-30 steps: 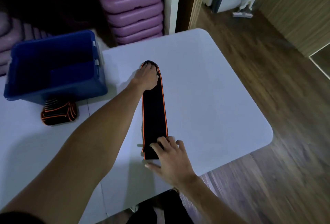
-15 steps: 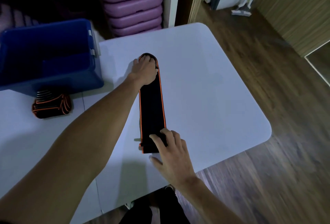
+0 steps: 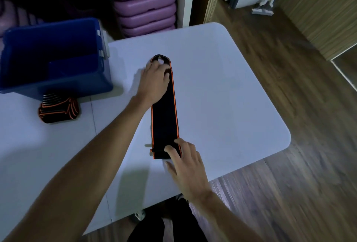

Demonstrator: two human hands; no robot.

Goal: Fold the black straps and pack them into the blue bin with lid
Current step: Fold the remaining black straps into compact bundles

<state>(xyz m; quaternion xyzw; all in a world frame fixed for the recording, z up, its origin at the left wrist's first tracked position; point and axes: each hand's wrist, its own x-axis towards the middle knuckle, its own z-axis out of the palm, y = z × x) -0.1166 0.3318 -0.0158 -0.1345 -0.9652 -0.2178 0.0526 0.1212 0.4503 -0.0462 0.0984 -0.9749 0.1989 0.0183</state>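
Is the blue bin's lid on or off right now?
Off. The blue bin stands open-topped, its bare blue inside in view. No lid shows anywhere in the frame.

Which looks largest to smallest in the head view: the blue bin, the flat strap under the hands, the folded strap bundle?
1. blue bin
2. flat strap
3. folded strap bundle

The bin sits farther from the camera than the bundle, yet plainly looks largest. The flat strap is longer but narrower than the bundle.
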